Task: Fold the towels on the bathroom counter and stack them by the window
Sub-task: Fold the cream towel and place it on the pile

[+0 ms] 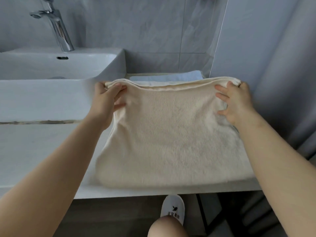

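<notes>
A cream towel (172, 134), folded into layers, lies spread on the white counter (42, 151) right of the sink. My left hand (106, 101) pinches its far left corner, thumb on top. My right hand (236, 103) grips the far right corner, fingers spread over the cloth. The far edge is lifted a little off the counter. Behind it, against the back wall, lies a folded light-blue towel (171, 76), mostly hidden by the cream one.
A white basin (51, 65) with a chrome tap (58, 26) stands at the left. Grey tiled wall runs behind; a grey curtain (273, 65) hangs at the right. Below the counter edge I see a knee and a white slipper (172, 211).
</notes>
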Tool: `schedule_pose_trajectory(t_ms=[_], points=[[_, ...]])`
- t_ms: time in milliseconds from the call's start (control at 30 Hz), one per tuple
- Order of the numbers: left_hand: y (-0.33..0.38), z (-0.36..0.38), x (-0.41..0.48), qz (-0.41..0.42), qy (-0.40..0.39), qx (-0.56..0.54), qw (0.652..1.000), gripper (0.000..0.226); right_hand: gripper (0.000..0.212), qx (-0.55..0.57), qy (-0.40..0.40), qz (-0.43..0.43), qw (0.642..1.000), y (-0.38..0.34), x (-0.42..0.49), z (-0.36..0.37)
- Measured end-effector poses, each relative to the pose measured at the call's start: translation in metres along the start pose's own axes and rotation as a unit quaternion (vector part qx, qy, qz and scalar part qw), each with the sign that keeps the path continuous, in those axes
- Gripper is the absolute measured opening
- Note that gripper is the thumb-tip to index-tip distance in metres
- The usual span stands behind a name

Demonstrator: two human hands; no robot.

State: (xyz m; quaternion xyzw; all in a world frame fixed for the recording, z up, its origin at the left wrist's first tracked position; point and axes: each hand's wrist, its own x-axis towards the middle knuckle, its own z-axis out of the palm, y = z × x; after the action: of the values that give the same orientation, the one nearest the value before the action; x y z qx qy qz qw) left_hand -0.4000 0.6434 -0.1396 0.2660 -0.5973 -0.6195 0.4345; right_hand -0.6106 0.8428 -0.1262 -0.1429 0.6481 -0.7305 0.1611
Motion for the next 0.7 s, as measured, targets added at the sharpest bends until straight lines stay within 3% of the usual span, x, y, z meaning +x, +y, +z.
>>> schedule_pose_trajectory(t_ms=[400,500,700], points=[[-0.009,0.006,0.020,-0.025,-0.010,-0.038,0.999,0.016,0.004,0.100,-0.010,0.028,0.995,0.004,0.027,0.009],[-0.004,-0.002,0.009,-0.051,-0.015,-0.069,0.996,0.014,0.018,0.134,-0.004,0.045,0.990,0.001,0.015,-0.001],[0.010,-0.015,-0.025,-0.086,0.005,-0.050,0.995,0.006,0.015,0.151,-0.002,0.035,0.988,0.001,-0.012,-0.022]])
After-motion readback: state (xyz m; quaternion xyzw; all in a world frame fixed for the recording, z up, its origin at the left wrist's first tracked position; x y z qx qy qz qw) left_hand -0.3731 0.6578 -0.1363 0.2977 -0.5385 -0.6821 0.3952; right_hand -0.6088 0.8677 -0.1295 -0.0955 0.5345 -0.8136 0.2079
